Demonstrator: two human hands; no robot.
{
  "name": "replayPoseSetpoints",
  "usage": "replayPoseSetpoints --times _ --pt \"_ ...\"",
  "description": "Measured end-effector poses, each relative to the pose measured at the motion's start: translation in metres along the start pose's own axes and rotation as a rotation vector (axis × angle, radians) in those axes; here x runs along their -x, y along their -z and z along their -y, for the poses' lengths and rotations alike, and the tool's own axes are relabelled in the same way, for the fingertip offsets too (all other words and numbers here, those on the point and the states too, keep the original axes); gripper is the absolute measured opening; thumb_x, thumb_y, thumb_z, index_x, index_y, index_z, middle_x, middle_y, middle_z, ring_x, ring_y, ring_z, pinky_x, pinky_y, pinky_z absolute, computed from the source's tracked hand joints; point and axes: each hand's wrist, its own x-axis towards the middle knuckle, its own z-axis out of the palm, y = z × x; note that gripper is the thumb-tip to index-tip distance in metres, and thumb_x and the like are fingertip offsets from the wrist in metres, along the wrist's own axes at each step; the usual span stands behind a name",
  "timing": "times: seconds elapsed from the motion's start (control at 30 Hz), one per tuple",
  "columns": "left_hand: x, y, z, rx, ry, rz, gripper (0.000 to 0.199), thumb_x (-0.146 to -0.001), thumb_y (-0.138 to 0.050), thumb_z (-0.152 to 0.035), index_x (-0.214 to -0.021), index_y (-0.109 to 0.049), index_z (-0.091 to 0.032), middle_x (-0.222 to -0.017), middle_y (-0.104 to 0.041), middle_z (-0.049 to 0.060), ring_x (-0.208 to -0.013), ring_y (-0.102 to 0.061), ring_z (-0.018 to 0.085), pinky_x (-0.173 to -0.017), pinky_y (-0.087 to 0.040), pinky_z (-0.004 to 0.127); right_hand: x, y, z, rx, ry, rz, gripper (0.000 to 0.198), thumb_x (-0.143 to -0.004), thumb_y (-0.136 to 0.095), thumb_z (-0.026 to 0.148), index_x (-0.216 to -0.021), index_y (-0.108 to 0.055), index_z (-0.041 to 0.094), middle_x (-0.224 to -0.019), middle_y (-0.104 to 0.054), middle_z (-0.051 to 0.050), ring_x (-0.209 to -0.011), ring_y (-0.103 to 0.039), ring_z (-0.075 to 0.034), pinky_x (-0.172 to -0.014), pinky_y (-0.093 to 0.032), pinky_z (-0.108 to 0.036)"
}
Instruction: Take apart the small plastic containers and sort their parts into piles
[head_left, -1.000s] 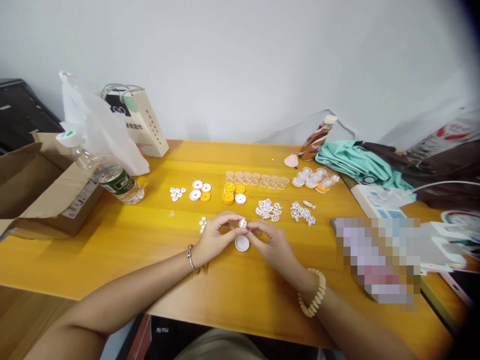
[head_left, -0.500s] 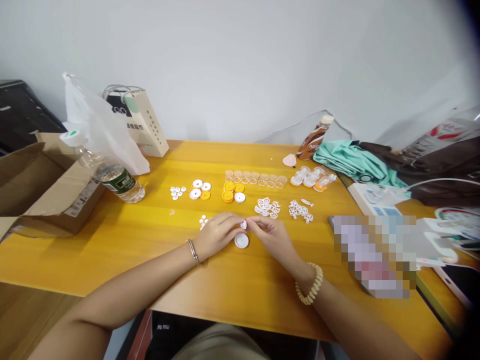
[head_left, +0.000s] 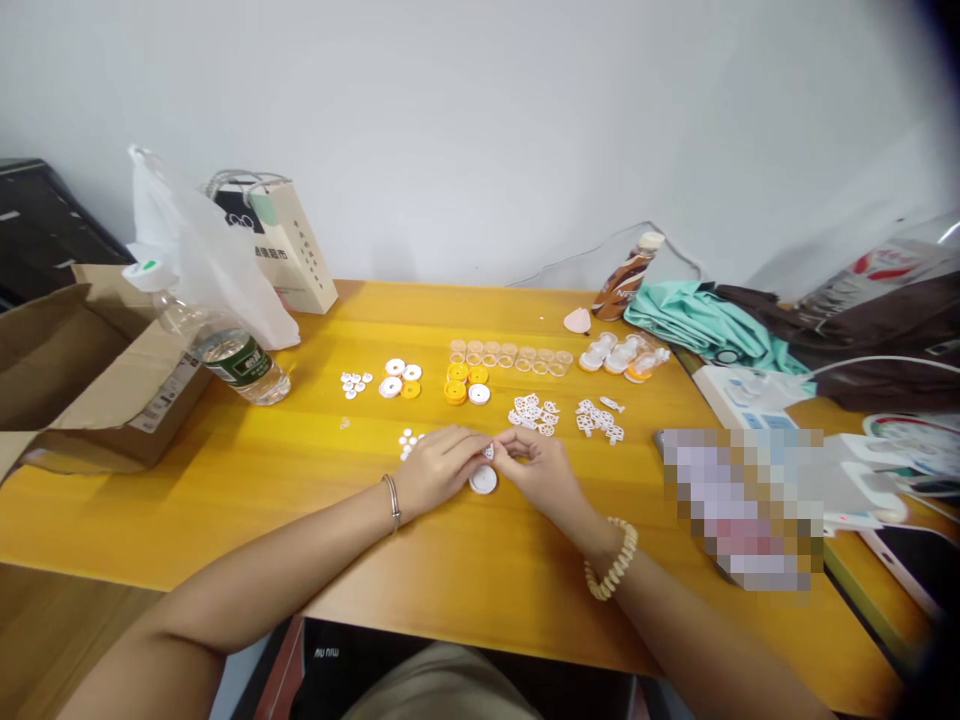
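Just left of the left fingers, the small white discs [head_left: 409, 441] look light and slick, best lifted by the edge. Between the two hands' fingertips is the small white openwork piece [head_left: 488, 451], seemingly thin plastic: very light, fairly stiff, perhaps fragile at its narrow parts, so its outer edges make the safer hold. Beneath those fingertips, toward the person, the white round dish [head_left: 483, 480] lies flat, probably light and rigid, best taken by its rim. The left hand [head_left: 439, 470] pinches the piece from its left, thumb and forefinger nearly together; the right hand [head_left: 544, 475] pinches likewise from the right. How firmly they press, I cannot tell.
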Motion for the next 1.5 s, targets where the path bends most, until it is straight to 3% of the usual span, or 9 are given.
replayPoseSetpoints --times 0.17,0.5,0.7,0.83,0.97,1.17,1.37,1.5 --pt "0.001 -0.001 -0.002 0.069 0.045 -0.036 0.016 -0.084 -0.05 -0.018 -0.099 -0.055 -0.018 -0.088 -0.064 0.005 -0.078 -0.059 0.014 -0.071 -0.048 0.027 0.0 -0.002 -0.001 0.026 0.023 -0.038 0.009 -0.071 -0.057 0.024 -0.068 -0.061 0.017 -0.063 -0.065 -0.001 -0.059 -0.062 -0.014 -0.058 -0.05 -0.024" --pt "0.001 0.0 -0.007 0.177 0.146 -0.06 0.019 -0.083 -0.052 -0.024 -0.1 -0.058 -0.018 -0.086 -0.065 0.006 -0.077 -0.06 0.015 -0.072 -0.048 0.028 -0.001 -0.002 0.0 -0.13 -0.074 -0.058 0.008 -0.067 -0.059 0.025 -0.066 -0.06 0.017 -0.062 -0.064 -0.001 -0.057 -0.06 -0.014 -0.055 -0.049 -0.024" --pt "-0.002 0.0 -0.004 0.492 0.445 -0.108 0.017 -0.079 -0.059 -0.027 -0.092 -0.06 -0.018 -0.089 -0.066 0.005 -0.082 -0.061 0.015 -0.078 -0.049 0.028 -0.005 -0.001 0.002 -0.238 -0.125 -0.007 0.015 -0.073 -0.056 0.031 -0.075 -0.059 0.016 -0.066 -0.066 -0.003 -0.057 -0.061 -0.013 -0.06 -0.051 -0.027" --pt "-0.003 -0.002 -0.002 0.684 0.606 -0.135 0.019 -0.075 -0.062 -0.028 -0.089 -0.059 -0.015 -0.086 -0.066 0.005 -0.079 -0.062 0.014 -0.077 -0.05 0.026 -0.004 0.002 -0.002 -0.125 0.063 0.016 0.023 -0.075 -0.057 0.029 -0.096 -0.054 0.02 -0.075 -0.065 -0.002 -0.068 -0.061 -0.014 -0.068 -0.05 -0.03" --pt "-0.004 -0.003 -0.001 0.723 0.637 -0.146 0.019 -0.074 -0.063 -0.025 -0.089 -0.059 -0.015 -0.085 -0.065 0.004 -0.078 -0.061 0.013 -0.077 -0.049 0.026 -0.002 0.004 -0.007 0.126 0.287 0.065 0.011 -0.078 -0.056 0.026 -0.087 -0.058 0.021 -0.084 -0.063 -0.003 -0.078 -0.059 -0.015 -0.075 -0.047 -0.03" --pt "-0.007 -0.007 -0.006 0.83 0.759 -0.212 0.019 -0.073 -0.063 -0.029 -0.083 -0.058 -0.014 -0.08 -0.065 0.003 -0.073 -0.061 0.012 -0.072 -0.049 0.025 -0.002 0.0 -0.01 0.195 0.236 0.038 0.007 -0.081 -0.052 0.027 -0.079 -0.053 0.021 -0.074 -0.06 -0.001 -0.069 -0.057 -0.015 -0.067 -0.046 -0.028" --pt "-0.009 -0.006 -0.001 0.921 0.882 -0.319 0.022 -0.071 -0.064 -0.034 -0.076 -0.057 -0.013 -0.072 -0.064 0.002 -0.067 -0.06 0.011 -0.07 -0.049 0.025 -0.005 0.011 -0.007 0.33 0.428 0.023 0.011 -0.084 -0.045 0.02 -0.076 -0.052 0.021 -0.076 -0.056 -0.004 -0.075 -0.052 -0.017 -0.071 -0.044 -0.032" --pt "-0.01 0.001 0.004 0.92 0.854 -0.322 0.022 -0.072 -0.064 -0.034 -0.077 -0.057 -0.013 -0.073 -0.065 0.002 -0.069 -0.061 0.012 -0.072 -0.049 0.027 -0.006 0.017 -0.006 0.302 0.385 0.007 0.006 -0.083 -0.047 0.021 -0.079 -0.051 0.021 -0.076 -0.055 -0.003 -0.073 -0.053 -0.017 -0.07 -0.044 -0.03"
